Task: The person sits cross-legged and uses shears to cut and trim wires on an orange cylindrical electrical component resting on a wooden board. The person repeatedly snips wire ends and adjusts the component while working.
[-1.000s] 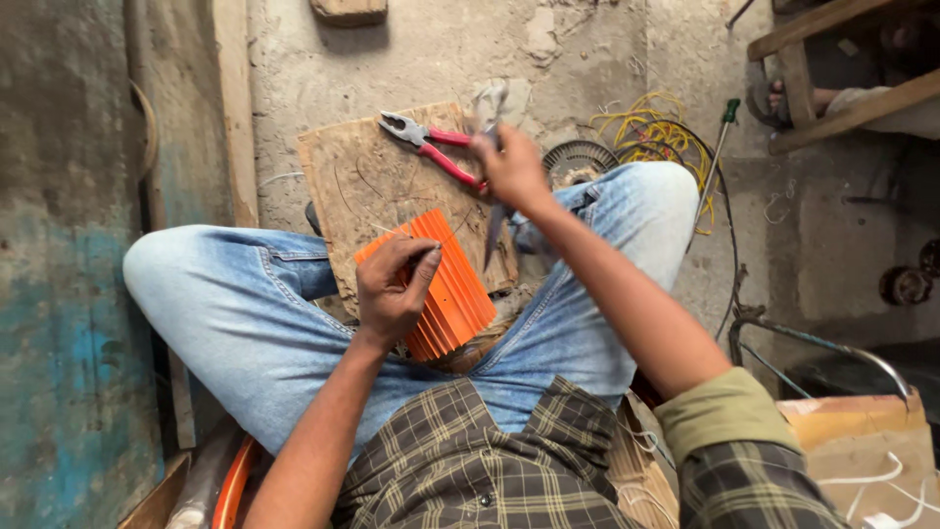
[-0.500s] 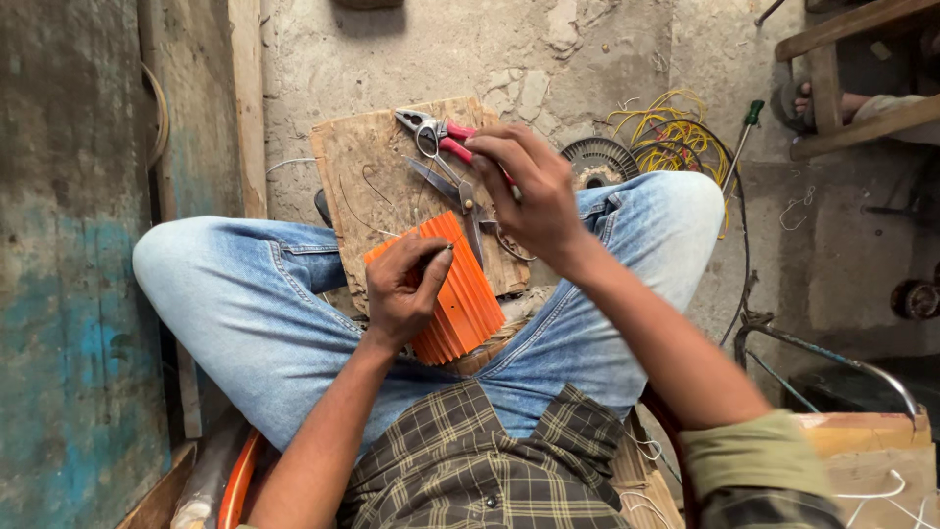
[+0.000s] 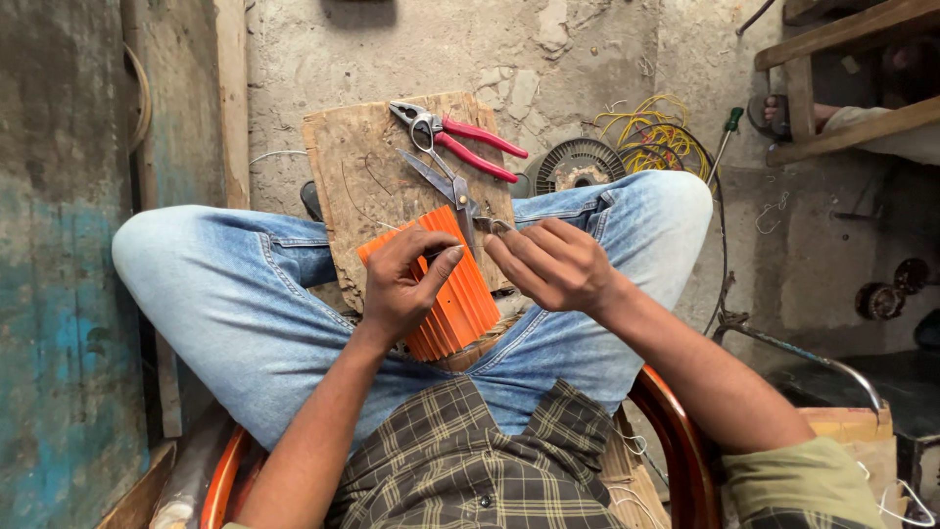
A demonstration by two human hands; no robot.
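**Orange sheets held on the lap, scissors at their far edge**

The person sits cross-legged with a wooden board (image 3: 372, 167) propped across the knees, so it serves as a small work surface close to the body. The left hand (image 3: 406, 284) is clenched around a stack of orange ribbed sheets (image 3: 460, 304), thumb on top and fingers underneath, pinning it against the near edge of the board so it stays put. The right hand (image 3: 553, 264) grips the handles of a pair of scissors (image 3: 446, 186), whose blades lie pointing away over the board, just beside the far right corner of the stack. Red-handled pliers (image 3: 460, 137) rest at the far end of the board, within easy reach. On the concrete floor to the far right lie a coil of yellow wire (image 3: 651, 132) and a screwdriver (image 3: 723, 147).
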